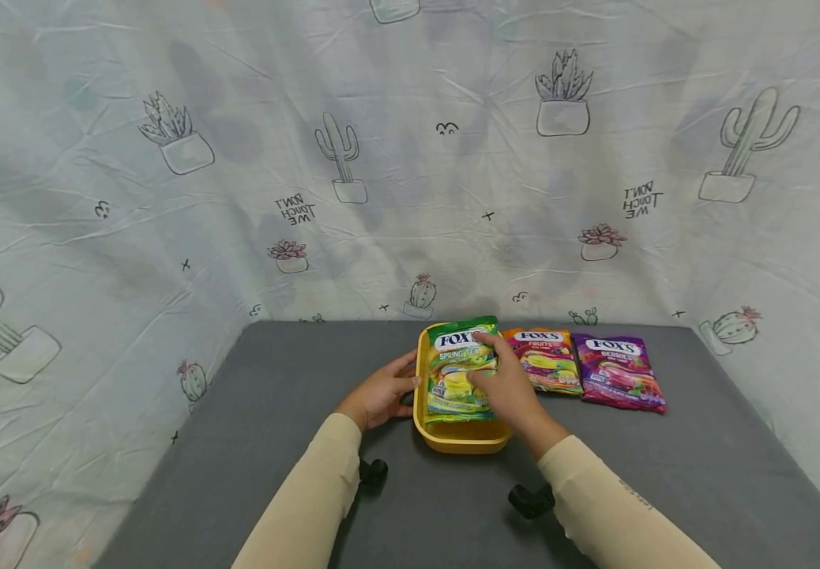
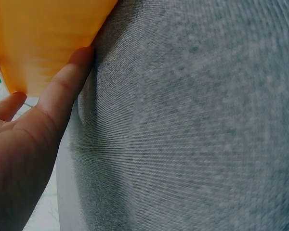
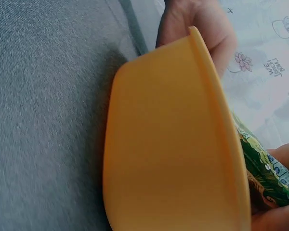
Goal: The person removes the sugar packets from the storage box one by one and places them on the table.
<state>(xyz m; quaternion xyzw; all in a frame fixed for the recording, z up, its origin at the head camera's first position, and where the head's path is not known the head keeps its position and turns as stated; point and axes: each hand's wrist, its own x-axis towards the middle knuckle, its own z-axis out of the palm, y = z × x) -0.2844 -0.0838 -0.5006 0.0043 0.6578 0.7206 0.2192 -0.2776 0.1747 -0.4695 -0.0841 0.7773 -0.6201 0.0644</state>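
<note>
A green FOX'S Spring Tea candy bag [image 1: 456, 371] is in a yellow plastic tub [image 1: 463, 446], its top end over the far rim in the head view. My right hand [image 1: 513, 391] grips this bag by its right side, with thumb and a finger on its front. In the right wrist view the green bag [image 3: 267, 166] shows beyond the tub's rim, between the fingers. My left hand [image 1: 381, 393] touches the tub's left outer wall with spread fingers. Up close in the left wrist view, fingertips rest against the tub [image 2: 43, 38], the thumb low near the table.
An orange FOX'S Fruits candy bag [image 1: 545, 361] lies right of the tub, partly behind my right hand. Beside it lies a purple FOX'S Berries candy bag [image 1: 619, 371]. The grey table [image 1: 296, 371] ends at a cactus-print curtain [image 1: 381, 158] at the back and sides.
</note>
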